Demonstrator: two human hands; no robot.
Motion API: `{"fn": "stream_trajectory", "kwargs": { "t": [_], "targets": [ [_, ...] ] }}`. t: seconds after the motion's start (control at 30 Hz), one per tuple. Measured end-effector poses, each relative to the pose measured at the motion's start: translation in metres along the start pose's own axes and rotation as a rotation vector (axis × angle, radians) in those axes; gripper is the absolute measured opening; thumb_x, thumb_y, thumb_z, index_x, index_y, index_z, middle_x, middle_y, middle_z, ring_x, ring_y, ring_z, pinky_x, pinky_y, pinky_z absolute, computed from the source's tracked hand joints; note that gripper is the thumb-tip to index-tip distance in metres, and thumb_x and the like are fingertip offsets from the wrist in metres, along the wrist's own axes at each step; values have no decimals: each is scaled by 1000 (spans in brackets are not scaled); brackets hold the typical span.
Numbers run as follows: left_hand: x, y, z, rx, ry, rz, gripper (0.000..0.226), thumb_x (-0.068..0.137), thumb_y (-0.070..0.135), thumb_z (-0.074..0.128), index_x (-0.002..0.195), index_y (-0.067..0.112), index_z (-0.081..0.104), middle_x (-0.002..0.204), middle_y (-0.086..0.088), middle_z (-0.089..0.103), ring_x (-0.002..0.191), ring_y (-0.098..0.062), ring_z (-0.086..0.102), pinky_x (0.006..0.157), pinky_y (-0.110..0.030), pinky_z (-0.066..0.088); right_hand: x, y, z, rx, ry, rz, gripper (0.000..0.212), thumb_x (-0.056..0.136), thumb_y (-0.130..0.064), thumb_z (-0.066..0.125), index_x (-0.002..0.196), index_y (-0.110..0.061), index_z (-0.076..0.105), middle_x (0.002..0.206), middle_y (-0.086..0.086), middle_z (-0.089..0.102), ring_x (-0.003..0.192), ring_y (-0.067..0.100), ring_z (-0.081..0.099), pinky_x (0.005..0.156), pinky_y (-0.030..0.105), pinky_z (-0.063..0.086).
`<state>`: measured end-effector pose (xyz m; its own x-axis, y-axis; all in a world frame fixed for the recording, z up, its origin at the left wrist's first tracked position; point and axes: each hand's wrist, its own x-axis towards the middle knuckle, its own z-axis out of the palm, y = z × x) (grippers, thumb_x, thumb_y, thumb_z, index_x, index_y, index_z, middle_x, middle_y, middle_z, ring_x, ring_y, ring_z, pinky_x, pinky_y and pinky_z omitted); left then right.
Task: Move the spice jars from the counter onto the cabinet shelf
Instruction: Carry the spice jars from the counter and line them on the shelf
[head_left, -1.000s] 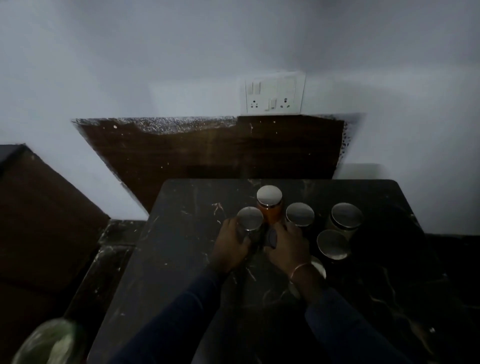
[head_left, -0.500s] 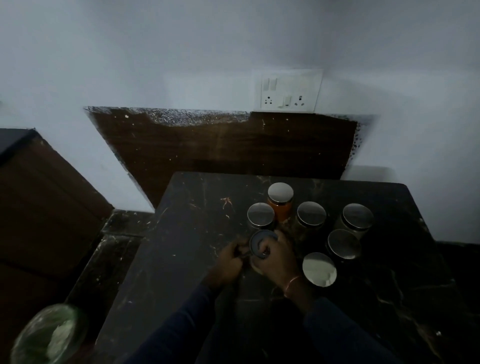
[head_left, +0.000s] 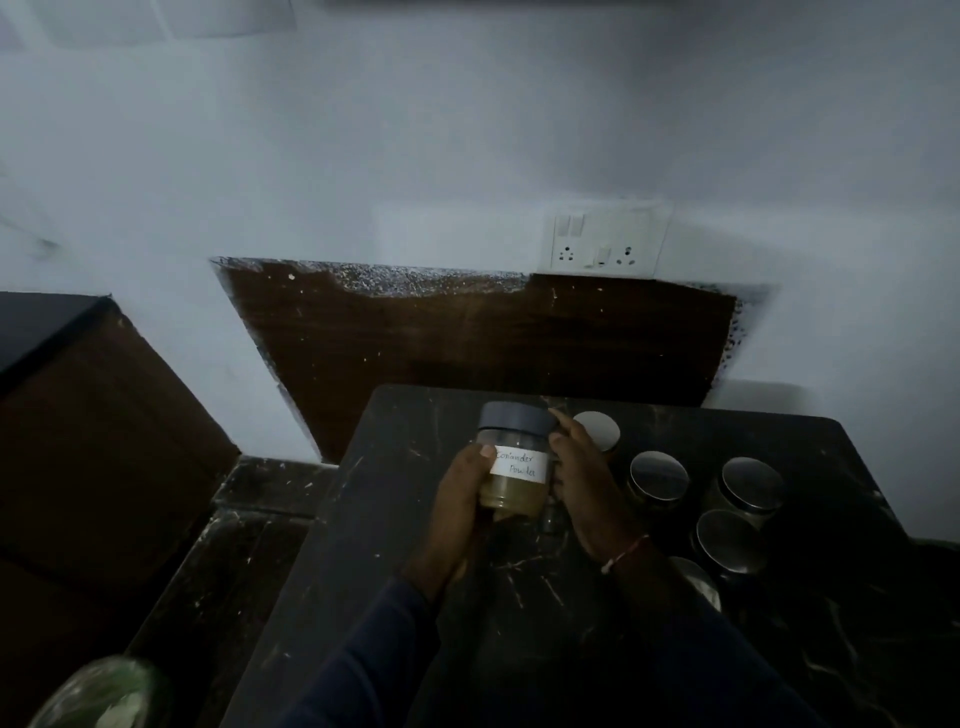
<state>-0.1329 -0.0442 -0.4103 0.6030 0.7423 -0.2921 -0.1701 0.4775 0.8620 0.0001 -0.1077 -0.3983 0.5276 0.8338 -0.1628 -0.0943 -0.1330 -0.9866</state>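
Note:
A clear jar with a grey lid and a white handwritten label reading coriander powder (head_left: 514, 462) is held up above the dark marble counter (head_left: 415, 545), tilted slightly. My left hand (head_left: 460, 499) grips its left side and my right hand (head_left: 582, 478) holds its right side. Several jars with shiny metal lids stand on the counter to the right, among them one behind my right hand (head_left: 597, 428), one further right (head_left: 658, 475) and one at the far right (head_left: 750, 483). No cabinet shelf is in view.
A white wall with a switch and socket plate (head_left: 602, 244) rises behind a dark wooden panel (head_left: 493, 343). A brown cabinet or box (head_left: 93, 415) stands at the left. A greenish round container (head_left: 98, 696) sits at the bottom left, below the counter edge.
Both hands have lifted the grey-lidded jar off the counter and turned it so that its label faces me. The camera has tilted up, showing more wall.

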Motion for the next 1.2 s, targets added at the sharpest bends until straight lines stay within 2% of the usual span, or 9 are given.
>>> {"fn": "stream_trajectory", "kwargs": {
  "t": [0.17, 0.33, 0.43, 0.57, 0.7, 0.83, 0.9, 1.1, 1.2],
  "targets": [
    [-3, 17, 9, 174, -50, 119, 39, 91, 41, 52, 127, 25, 54, 122, -10, 65, 109, -30, 64, 93, -49, 53, 4, -9, 6, 120, 13, -9, 47, 101, -35, 41, 147, -37, 31, 133, -2, 51, 115, 17, 59, 92, 41, 54],
    [2, 48, 12, 357, -148, 235, 65, 92, 42, 53, 149, 33, 23, 135, -3, 53, 111, -14, 64, 85, -32, 56, 12, -48, 14, 20, 38, -58, 51, 102, -38, 38, 151, -34, 22, 132, 5, 50, 98, 17, 62, 69, 28, 52],
    [0, 99, 23, 550, -210, 357, 86, 83, 34, 70, 150, 32, 16, 135, 5, 53, 113, -6, 61, 90, -27, 54, 18, -97, 14, -6, 45, -201, 49, 101, -36, 43, 148, -35, 30, 139, 3, 48, 108, 18, 61, 90, 41, 55],
    [2, 209, 49, 818, -263, 591, 82, 81, 17, 74, 144, 34, 25, 123, 11, 61, 105, 0, 64, 80, -14, 52, 24, -192, 12, -34, -99, -506, 37, 100, -26, 50, 134, -41, 45, 131, -2, 57, 114, 13, 62, 96, 36, 54],
    [-11, 320, 89, 1039, -110, 921, 118, 73, 39, 78, 150, 36, -11, 111, 25, 54, 95, 22, 54, 76, -1, 44, 25, -316, 19, -227, -109, -828, 35, 91, -38, 61, 123, -44, 47, 122, -8, 61, 111, 11, 63, 93, 35, 56],
    [-20, 418, 125, 976, -71, 1181, 121, 70, 36, 80, 149, 41, -11, 113, 26, 52, 90, 19, 58, 73, -2, 46, 28, -430, 28, -284, -88, -1030, 35, 89, -41, 64, 122, -34, 51, 118, -3, 63, 105, 14, 66, 84, 30, 58],
    [-13, 461, 138, 975, -53, 1245, 119, 70, 36, 81, 149, 43, -8, 116, 17, 57, 90, 12, 62, 74, -6, 49, 39, -475, 32, -249, -120, -1065, 37, 87, -39, 66, 121, -29, 55, 117, 3, 65, 109, 22, 65, 88, 39, 58],
    [36, 521, 146, 1106, 20, 1225, 118, 72, 43, 80, 151, 36, -8, 105, 5, 63, 88, -9, 64, 64, -7, 50, 101, -530, 47, -320, -74, -1000, 25, 91, -22, 66, 113, -12, 58, 107, 19, 68, 103, 38, 67, 90, 54, 54],
    [73, 534, 143, 1137, -6, 1156, 119, 72, 43, 80, 151, 35, -9, 130, 1, 54, 104, -11, 57, 83, -18, 48, 135, -533, 54, -424, 9, -975, 23, 88, -27, 66, 108, -17, 60, 105, 12, 69, 97, 30, 69, 88, 54, 55]
  ]
}}
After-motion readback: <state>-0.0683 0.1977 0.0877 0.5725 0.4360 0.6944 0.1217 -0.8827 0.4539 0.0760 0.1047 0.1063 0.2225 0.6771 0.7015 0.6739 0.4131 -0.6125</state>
